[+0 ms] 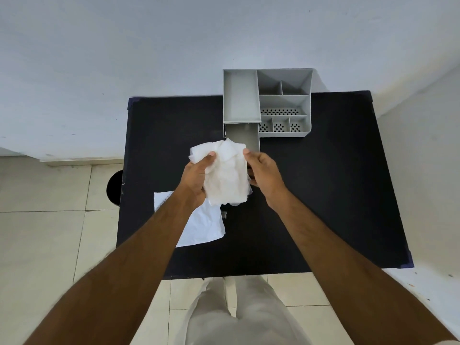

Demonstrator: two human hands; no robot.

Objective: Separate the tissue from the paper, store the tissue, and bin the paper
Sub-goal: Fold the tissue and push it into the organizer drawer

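Black table; unmarked tissue between both hands.

Black table under and beyond the hands, set in a corner. Pale bluish-white wall past the fingertips; second wall off right. Cream tiled floor left of the left forearm. Soft, even light.

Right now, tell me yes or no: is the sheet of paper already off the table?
No. The paper lies flat on the black table, partly under the left forearm, while both hands hold the tissue.
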